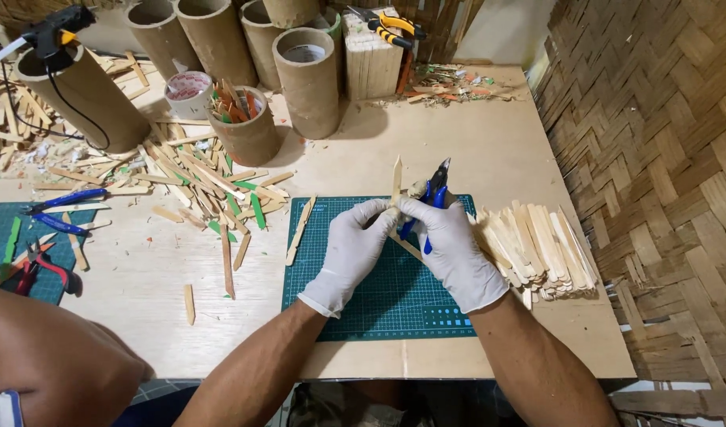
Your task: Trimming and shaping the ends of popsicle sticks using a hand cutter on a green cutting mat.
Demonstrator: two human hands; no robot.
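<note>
A thin wooden stick (396, 180) with a pointed tip stands nearly upright over the green cutting mat (355, 292), pinched at its lower end by the gloved left hand (353, 251). The gloved right hand (450, 249) is closed round blue-handled cutters (432, 198), whose nose points up just beside the stick. A clean cut likely calls for steadying the stick low and squaring the blades before squeezing. A heap of pale sticks (537, 249) lies right of the mat; scattered sticks (197, 178), cardboard tubes (307, 79) and blue pliers (62, 209) crowd the pale tabletop (497, 150). A woven wall (663, 158) stands to the right.
</note>
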